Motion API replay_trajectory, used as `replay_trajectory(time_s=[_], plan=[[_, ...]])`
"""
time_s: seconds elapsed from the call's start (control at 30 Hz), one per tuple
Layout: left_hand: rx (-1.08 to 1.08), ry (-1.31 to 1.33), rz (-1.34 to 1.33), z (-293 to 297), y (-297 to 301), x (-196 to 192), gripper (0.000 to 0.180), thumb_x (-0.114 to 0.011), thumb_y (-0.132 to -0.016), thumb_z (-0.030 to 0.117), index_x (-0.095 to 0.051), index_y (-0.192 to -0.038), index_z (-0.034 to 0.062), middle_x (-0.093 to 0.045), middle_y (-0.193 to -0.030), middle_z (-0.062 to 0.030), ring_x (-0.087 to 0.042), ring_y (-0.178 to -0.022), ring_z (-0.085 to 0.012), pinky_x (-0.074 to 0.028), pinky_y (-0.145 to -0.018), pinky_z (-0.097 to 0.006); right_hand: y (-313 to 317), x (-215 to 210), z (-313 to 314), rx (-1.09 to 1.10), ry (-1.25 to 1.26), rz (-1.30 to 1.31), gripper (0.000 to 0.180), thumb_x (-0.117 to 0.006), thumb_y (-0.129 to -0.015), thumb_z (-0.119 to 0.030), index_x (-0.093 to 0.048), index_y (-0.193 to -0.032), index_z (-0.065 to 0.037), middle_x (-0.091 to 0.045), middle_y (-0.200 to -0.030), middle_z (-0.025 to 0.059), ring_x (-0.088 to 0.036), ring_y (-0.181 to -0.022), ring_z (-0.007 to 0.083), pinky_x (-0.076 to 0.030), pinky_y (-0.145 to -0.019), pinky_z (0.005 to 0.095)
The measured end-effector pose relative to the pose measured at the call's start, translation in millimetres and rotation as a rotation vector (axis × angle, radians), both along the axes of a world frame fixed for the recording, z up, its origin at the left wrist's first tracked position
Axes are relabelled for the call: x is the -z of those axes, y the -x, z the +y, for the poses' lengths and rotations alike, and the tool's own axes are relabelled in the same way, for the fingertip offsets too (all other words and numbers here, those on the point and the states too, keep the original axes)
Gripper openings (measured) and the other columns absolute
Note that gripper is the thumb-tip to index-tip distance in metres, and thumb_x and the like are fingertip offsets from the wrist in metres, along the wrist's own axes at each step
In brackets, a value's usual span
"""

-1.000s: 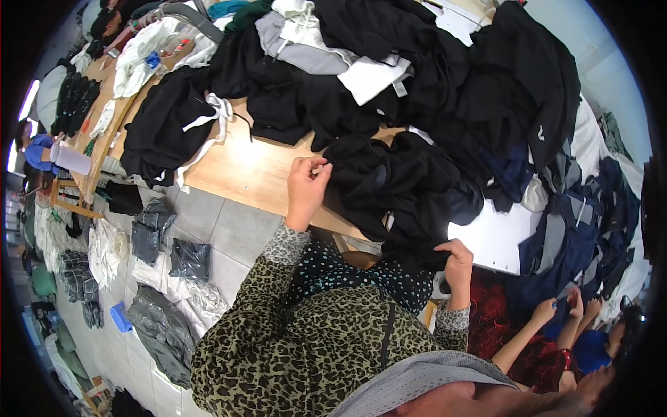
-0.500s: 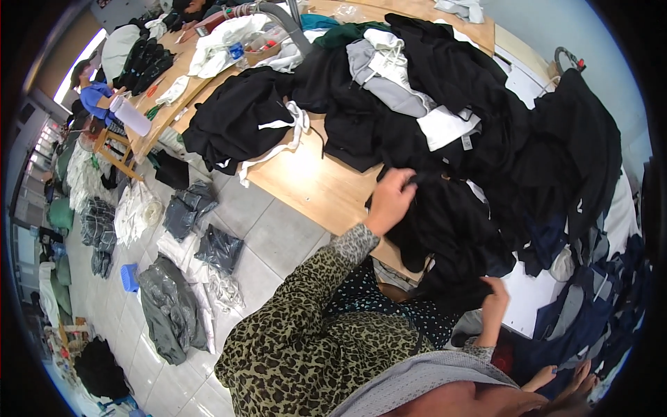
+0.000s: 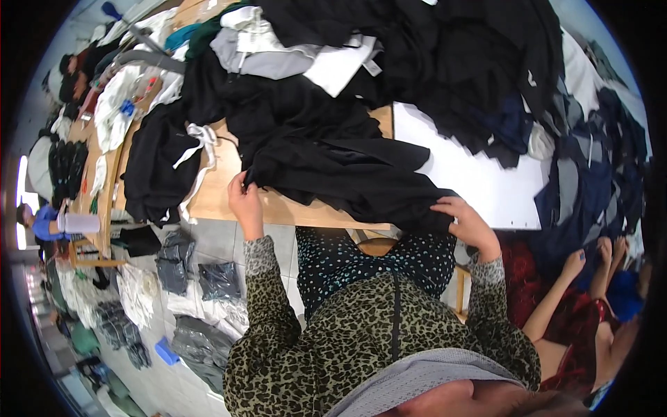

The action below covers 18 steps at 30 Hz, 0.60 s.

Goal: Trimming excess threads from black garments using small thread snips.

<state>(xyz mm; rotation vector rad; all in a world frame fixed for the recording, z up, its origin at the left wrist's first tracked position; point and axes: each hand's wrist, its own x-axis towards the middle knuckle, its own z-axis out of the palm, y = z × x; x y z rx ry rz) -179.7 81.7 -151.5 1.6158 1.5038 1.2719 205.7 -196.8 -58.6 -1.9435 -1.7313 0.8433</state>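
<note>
Both of your hands are on one black garment (image 3: 347, 174) spread across the wooden table (image 3: 222, 198). Your left hand (image 3: 244, 198) sits at about 9 o'clock from the frame's middle, fingers pinched shut on the garment's near-left edge. Your right hand (image 3: 467, 221), at about 3 o'clock, lies curled over the garment's near-right corner, gripping the cloth at the table's front edge.

Counts, as far as the view allows:
- Two hands of yours, both in leopard-print sleeves.
- One garment held, stretched between the hands.
- One big heap of dark clothes (image 3: 472, 76) at 12 to 2 o'clock; pieces too tangled to count.
- One grey garment (image 3: 264, 59) and one white piece (image 3: 340, 66) on top of the heap, at 12 o'clock.
- One black garment with white drawstrings (image 3: 163, 167) hanging off the table's left end, at 10 o'clock.
- One white board (image 3: 479, 181) beside the wood, at 2 o'clock.
- Several bagged garments (image 3: 201, 292) on the floor at 8 o'clock.
- Another person's two hands (image 3: 590, 257) raised at 4 o'clock, well apart from yours.
</note>
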Motion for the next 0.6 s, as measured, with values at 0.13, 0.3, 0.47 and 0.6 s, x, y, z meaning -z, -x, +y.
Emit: replay_trajectory(time_s=[0.13, 0.3, 0.47, 0.6], plan=[[0.006, -0.086, 0.196, -17.6, 5.7, -22.6, 0.036, -0.054, -0.074, -0.005, -0.061, -0.109, 0.001, -0.051, -0.111, -0.0096, -0.054, -0.082, -0.0153, -0.046, -0.065, -0.024, -10.9, -13.0, -3.0, 0.018, 0.017, 0.125, 0.054, -0.054, -0.063, 0.005, -0.057, -0.116, -0.004, -0.055, -0.12, 0.0141, -0.049, -0.114, 0.0309, -0.038, -0.099, 0.0345], [-0.114, -0.181, 0.229, -37.2, -11.3, -63.6, 0.029, -0.063, -0.078, 0.001, -0.062, -0.107, 0.0022, -0.051, -0.104, -0.0081, -0.048, -0.067, -0.0107, -0.041, -0.056, -0.021, -5.4, -5.7, 4.6, 0.239, -0.113, 0.203, 0.044, -0.064, -0.072, -0.004, -0.056, -0.116, -0.002, -0.057, -0.116, 0.0147, -0.052, -0.111, 0.0297, -0.04, -0.097, 0.0344], [0.402, -0.376, 0.213, -45.2, -92.4, -85.4, 0.023, -0.067, -0.075, 0.004, -0.065, -0.098, 0.0046, -0.058, -0.101, -0.0118, -0.058, -0.093, -0.0248, -0.049, -0.073, -0.031, 14.9, 50.9, 25.6, 0.453, -0.207, -0.211, 0.051, -0.072, -0.068, -0.01, -0.056, -0.116, -0.005, -0.059, -0.099, 0.0144, -0.052, -0.095, 0.0343, -0.045, -0.082, 0.0398], [0.697, -0.289, 0.474, -65.5, -179.9, -85.9, 0.036, -0.068, -0.074, 0.009, -0.06, -0.11, 0.0108, -0.052, -0.123, -0.0092, -0.062, -0.086, -0.0269, -0.051, -0.069, -0.037, 29.4, 68.2, 21.3, 0.448, -0.279, -0.136, 0.034, -0.065, -0.066, -0.002, -0.064, -0.1, -0.007, -0.058, -0.084, 0.0146, -0.052, -0.087, 0.0336, -0.044, -0.077, 0.04]])
